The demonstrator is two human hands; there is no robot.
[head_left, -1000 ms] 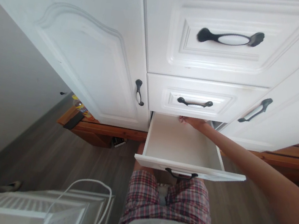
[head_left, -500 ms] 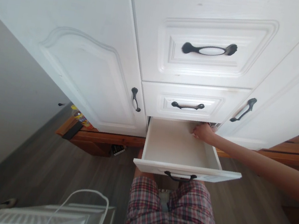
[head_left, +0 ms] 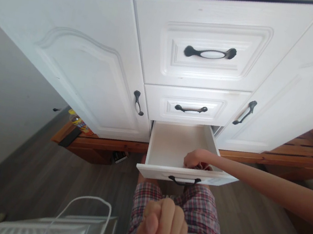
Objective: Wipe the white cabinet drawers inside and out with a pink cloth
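Held the right hand (head_left: 197, 157) inside the drawer (head_left: 168, 143), pulled out presumably for access; gripped an apparent cloth (head_left: 205, 166) just behind the front panel (head_left: 154, 172). Curled the left hand (head_left: 162, 231) closed before the shorts (head_left: 204, 206), perhaps for clearance.

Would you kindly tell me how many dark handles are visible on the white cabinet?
5: the upper drawer handle, the middle drawer handle below it, the open drawer handle lowest, the left door handle and right door handle flanking them. Others may be hidden.
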